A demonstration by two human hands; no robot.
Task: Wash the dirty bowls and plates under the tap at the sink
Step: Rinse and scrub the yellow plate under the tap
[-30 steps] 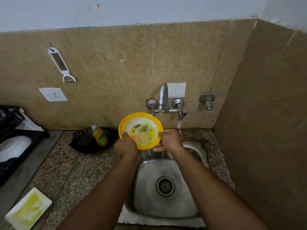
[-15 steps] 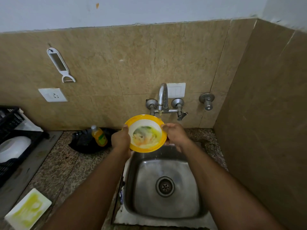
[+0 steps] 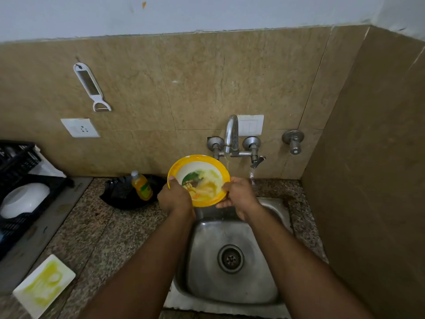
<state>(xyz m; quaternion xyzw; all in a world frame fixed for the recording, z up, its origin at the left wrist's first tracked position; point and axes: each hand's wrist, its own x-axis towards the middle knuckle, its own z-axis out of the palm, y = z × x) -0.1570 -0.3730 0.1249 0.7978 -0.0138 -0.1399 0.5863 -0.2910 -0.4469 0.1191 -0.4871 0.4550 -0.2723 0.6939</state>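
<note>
A yellow-rimmed bowl with a white inside, smeared with yellow and green residue, is held tilted toward me above the back of the steel sink. My left hand grips its left rim, thumb on the edge. My right hand holds the right rim, fingers reaching into the bowl. The tap runs a thin stream just past the bowl's right edge. A dirty white square plate with yellow-green smears lies on the counter at the lower left.
A black crate at the far left holds a white bowl. A yellow soap bottle lies in a black dish behind the counter. A brown tiled wall closes in on the right. A peeler hangs on the wall.
The bowl has shifted a little left and tilted more toward me. My right hand's fingers have moved from the rim into the bowl's inside.
</note>
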